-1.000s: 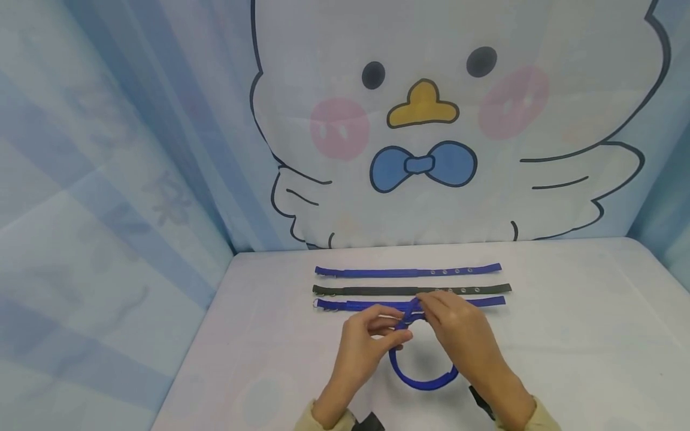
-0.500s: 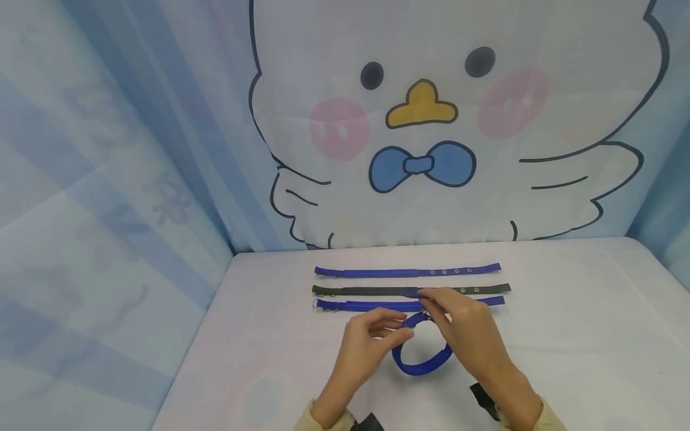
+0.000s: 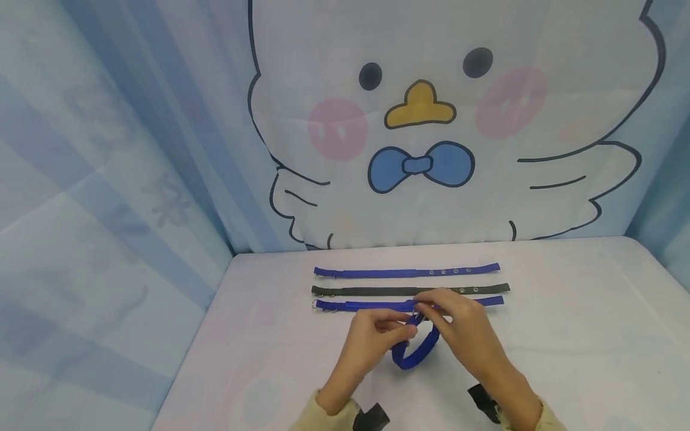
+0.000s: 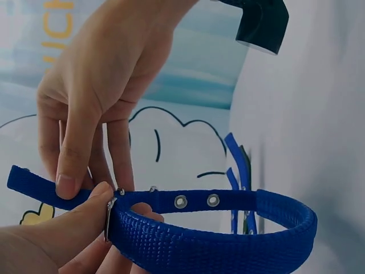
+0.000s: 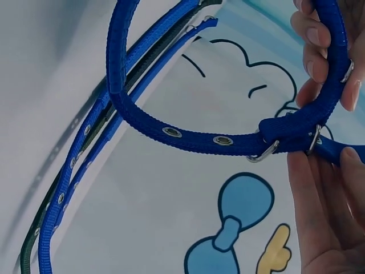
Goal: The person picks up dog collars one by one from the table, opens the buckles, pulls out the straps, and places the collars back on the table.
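Observation:
A blue webbing pet collar hangs as a closed loop between both hands, over the table. My left hand pinches it beside the metal buckle, thumb on the near side. The collar's tail runs out through the buckle, and my right hand pinches it between thumb and fingers. Metal eyelets dot the strap along the loop, and a D-ring sits close to the buckle. Part of the buckle is behind the fingers in the head view.
Three more collars lie straight in a row behind the hands: a blue collar at the back, a dark green collar in the middle, another blue collar nearest. A cartoon-printed curtain rises behind the white table.
The collar's loop has become smaller and its bottom has risen. The tail in my right hand has slid through the buckle, and the loop has turned narrower in the head view.

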A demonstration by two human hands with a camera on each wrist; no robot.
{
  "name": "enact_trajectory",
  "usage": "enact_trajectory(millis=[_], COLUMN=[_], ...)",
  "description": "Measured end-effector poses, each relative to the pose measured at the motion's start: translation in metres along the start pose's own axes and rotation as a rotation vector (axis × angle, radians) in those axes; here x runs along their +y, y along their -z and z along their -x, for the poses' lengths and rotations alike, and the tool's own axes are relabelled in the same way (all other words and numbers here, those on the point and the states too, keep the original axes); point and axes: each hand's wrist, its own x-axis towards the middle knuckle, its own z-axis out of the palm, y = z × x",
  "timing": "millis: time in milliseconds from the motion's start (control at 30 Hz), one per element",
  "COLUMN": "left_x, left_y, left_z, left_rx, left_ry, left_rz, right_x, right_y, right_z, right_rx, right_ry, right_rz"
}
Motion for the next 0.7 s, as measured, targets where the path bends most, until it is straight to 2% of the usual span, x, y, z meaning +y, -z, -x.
enact_trajectory(millis=[267,700], left_x=[-0.002,-0.006], left_y=[-0.003,-0.013], left_z=[0.002,0.005], left_rx=[0.014,0.033], left_ry=[0.086,0.078], left_rz=[0.034,0.119], right_x=[0.003,0.003], right_y=[-0.006,-0.011], right_z=[0.000,0.000], right_rx=[0.035,0.002], right_ry=[0.005,-0.062], right_rz=[-0.032,-0.049])
